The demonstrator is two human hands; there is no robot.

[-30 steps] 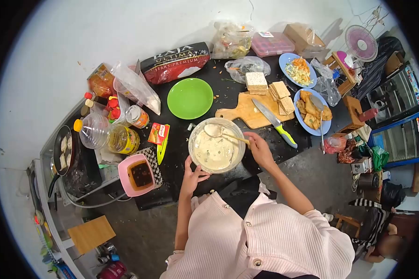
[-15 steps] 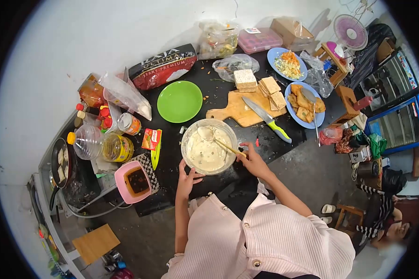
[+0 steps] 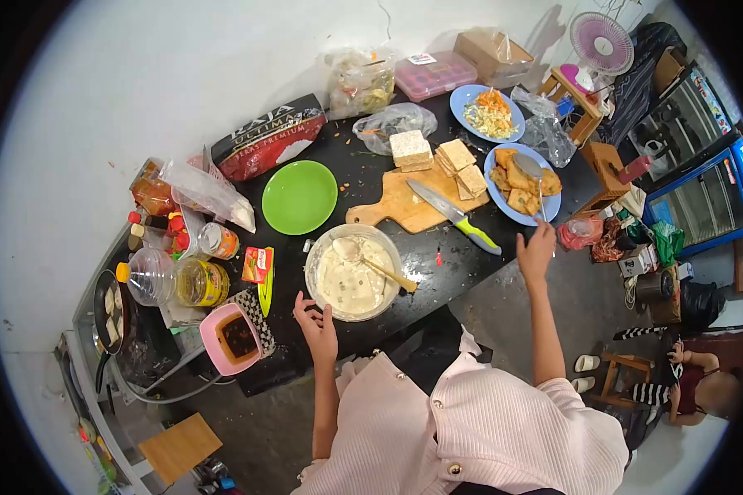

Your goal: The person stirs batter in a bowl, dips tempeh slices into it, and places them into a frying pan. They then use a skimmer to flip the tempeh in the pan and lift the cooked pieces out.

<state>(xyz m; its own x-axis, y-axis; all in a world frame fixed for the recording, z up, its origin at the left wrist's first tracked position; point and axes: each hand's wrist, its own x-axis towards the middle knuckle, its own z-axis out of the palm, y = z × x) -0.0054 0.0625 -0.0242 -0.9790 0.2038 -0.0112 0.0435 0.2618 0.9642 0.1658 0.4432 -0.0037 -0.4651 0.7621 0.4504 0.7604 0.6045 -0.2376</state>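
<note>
Along the back edge of the worktop (image 3: 425,285) I see a RAJA bag (image 3: 268,142), pink box (image 3: 435,76) and carton (image 3: 485,58); beyond its back right corner, a fan (image 3: 602,43); on the floor (image 3: 504,309), slippers (image 3: 587,363).

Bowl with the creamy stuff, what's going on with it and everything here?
Someone is working with food at a black table. Their left hand is spread beside the bowl of creamy mix, where a spoon rests with nobody holding it. Their right hand is at the handle of a serving spoon on the blue plate of fried pieces; I can't tell if it's gripped. The knife lies untouched on the cutting board.
</note>
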